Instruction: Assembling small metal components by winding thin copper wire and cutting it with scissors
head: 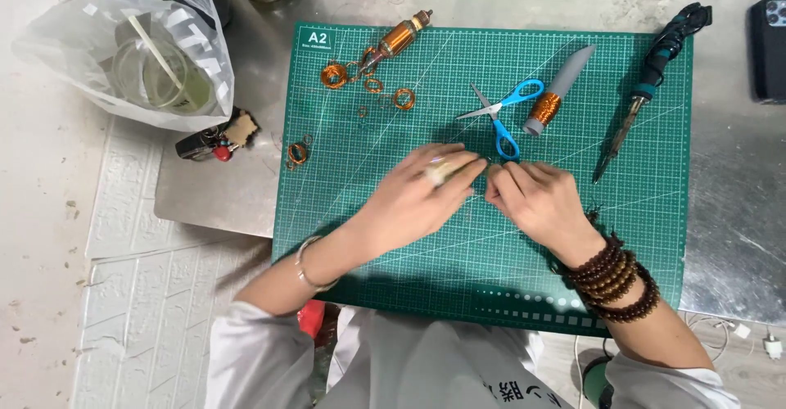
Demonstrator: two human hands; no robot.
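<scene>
**Inspector:** Where were the hands at the time of inspection?

**Assistant:** Both were over the middle of the green cutting mat (368, 237) on the desk (213, 188). The left hand (413, 200) was closed around a small pale object (440, 169), pinched at its fingertips. The right hand (536, 200) sat just beside it at 3 o'clock, fingers curled toward the same spot; whether it gripped anything could not be told.

**Inspector:** And the surroundings?

**Assistant:** Blue-handled scissors (501, 114) lay at 12 o'clock of the hands, their lower handle near the right fingertips. A grey-handled tool wound with copper wire (557, 94) lay at 1 o'clock, a soldering iron (647, 90) at 2 o'clock. Copper wire coils (368, 77) lay well apart at 11 o'clock, a plastic bag (139, 49) farther off at 10 o'clock.
</scene>
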